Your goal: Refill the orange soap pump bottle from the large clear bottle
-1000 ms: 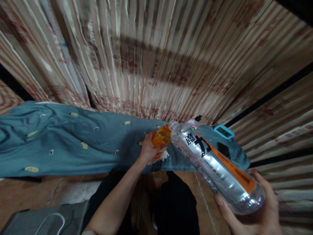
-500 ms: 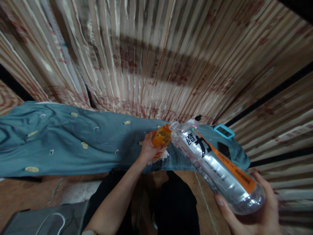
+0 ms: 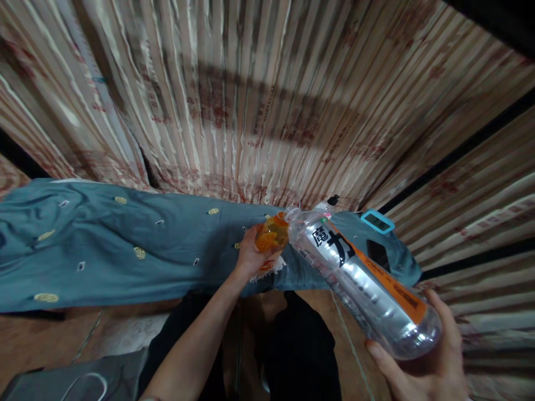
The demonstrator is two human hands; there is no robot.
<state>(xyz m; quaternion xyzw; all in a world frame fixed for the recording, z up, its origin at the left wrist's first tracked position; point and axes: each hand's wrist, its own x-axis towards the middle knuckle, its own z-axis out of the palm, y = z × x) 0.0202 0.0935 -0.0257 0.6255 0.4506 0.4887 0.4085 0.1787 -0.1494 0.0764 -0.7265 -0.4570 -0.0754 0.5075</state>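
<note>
Head view: our right hand (image 3: 422, 362) cups the base of the clear plastic bottle (image 3: 359, 278), its neck tipped toward 10 o'clock into the orange cup (image 3: 272, 236) that our left hand (image 3: 249, 257) grips above the blue-clothed table (image 3: 125, 250). Risk: mouths misalign, and liquid wets the cloth.

The big bottle (image 3: 359, 278) in my right hand (image 3: 422, 362) is clear, shiny plastic with a smooth label. My left hand (image 3: 246, 257) holds a see-through orange cup (image 3: 272, 236). At nine o'clock lies soft, matt blue cloth (image 3: 104, 250). At twelve o'clock hangs a glossy, silky curtain (image 3: 259, 94).
</note>
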